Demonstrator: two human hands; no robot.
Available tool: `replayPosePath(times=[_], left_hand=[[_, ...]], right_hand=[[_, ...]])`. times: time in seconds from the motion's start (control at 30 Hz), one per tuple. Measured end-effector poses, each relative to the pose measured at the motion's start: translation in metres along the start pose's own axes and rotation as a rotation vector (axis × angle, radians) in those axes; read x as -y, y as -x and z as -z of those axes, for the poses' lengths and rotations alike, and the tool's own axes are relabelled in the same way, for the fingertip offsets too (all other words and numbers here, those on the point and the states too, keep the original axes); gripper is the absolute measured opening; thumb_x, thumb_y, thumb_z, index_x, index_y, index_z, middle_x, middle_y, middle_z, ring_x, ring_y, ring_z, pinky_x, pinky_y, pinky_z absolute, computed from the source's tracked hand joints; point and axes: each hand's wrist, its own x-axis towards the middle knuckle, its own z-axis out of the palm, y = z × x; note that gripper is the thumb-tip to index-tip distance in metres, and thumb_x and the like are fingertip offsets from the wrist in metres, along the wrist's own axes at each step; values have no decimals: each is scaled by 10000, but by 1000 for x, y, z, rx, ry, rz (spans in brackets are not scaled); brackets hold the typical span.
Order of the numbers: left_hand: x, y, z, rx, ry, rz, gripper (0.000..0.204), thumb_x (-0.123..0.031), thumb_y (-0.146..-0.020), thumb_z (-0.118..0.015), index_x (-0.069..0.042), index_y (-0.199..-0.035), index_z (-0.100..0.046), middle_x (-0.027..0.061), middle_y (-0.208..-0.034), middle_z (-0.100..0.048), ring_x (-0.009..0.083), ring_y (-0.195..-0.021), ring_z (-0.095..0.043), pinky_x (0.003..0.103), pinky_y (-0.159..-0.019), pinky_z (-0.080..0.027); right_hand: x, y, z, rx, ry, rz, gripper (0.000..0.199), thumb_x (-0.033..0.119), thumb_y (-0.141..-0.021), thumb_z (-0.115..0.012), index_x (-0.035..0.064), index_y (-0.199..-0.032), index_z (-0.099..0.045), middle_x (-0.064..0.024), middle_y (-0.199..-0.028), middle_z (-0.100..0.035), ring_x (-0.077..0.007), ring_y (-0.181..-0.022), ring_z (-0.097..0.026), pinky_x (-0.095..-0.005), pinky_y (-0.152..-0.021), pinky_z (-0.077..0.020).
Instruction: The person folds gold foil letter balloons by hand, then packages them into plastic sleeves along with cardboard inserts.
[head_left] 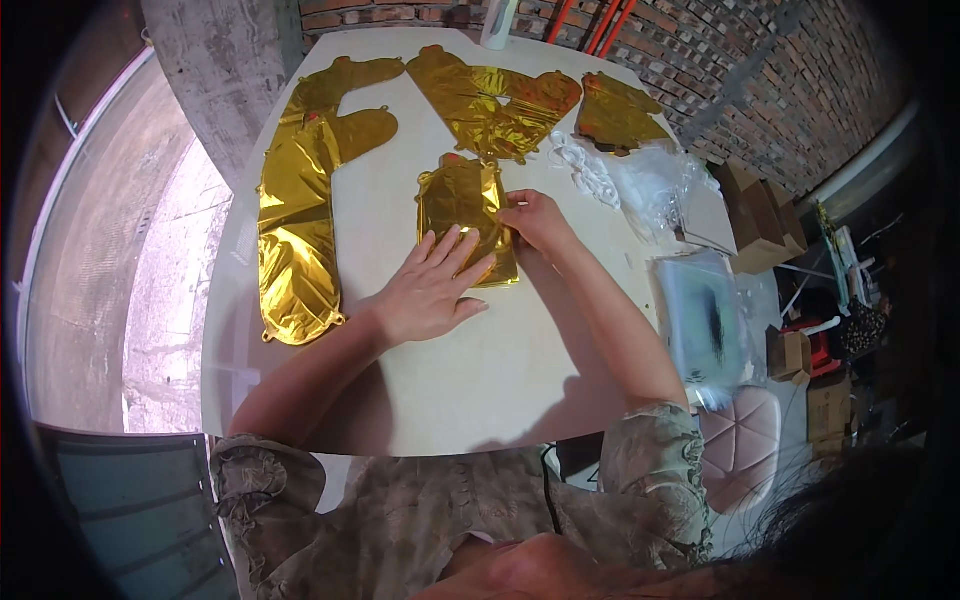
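A folded gold foil balloon [450, 200], flat and shiny, lies near the middle of the pale table. My left hand [432, 285] rests on its lower left part, palm down with the fingers spread. At its right edge my right hand [535, 222] pinches the foil between thumb and fingertips. To the left lies a long flat gold foil balloon [300, 200] with rounded arms. Beyond the folded one are another spread gold foil balloon [490, 100] and a smaller folded gold piece [615, 108].
Clear plastic bags [650, 190] and white ribbon [585, 170] lie at the table's right side. Closer in on that side is a stack of clear plastic sleeves [700, 310]. Cardboard boxes [755, 220] stand beyond the right edge. A white cylinder [498, 25] stands at the far edge.
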Motion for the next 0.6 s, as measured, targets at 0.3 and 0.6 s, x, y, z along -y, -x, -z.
replayPosePath(times=[0.3,0.6], left_hand=[[-2,-3,3,12,-3,-12,669,-542,-1031,-381,-132,-1558,-336,208,-1627,-238,396,-1519,-169,517,-1239,-110],[-2,0,1,-27,4,-6,648,-539,-1032,-381,-113,-1519,-403,218,-1599,-298,395,-1510,-202,528,-1231,-132]], right_hand=[[-11,-21,13,40,63,-128,267,227,-914,-686,3,-1058,-657,-60,-824,-688,-153,-625,-631,-290,-550,-518],[-3,26,4,127,837,918,487,250,-1031,-483,37,-1468,-454,-204,-1562,-378,-385,-1487,-274,-491,-1226,-201]])
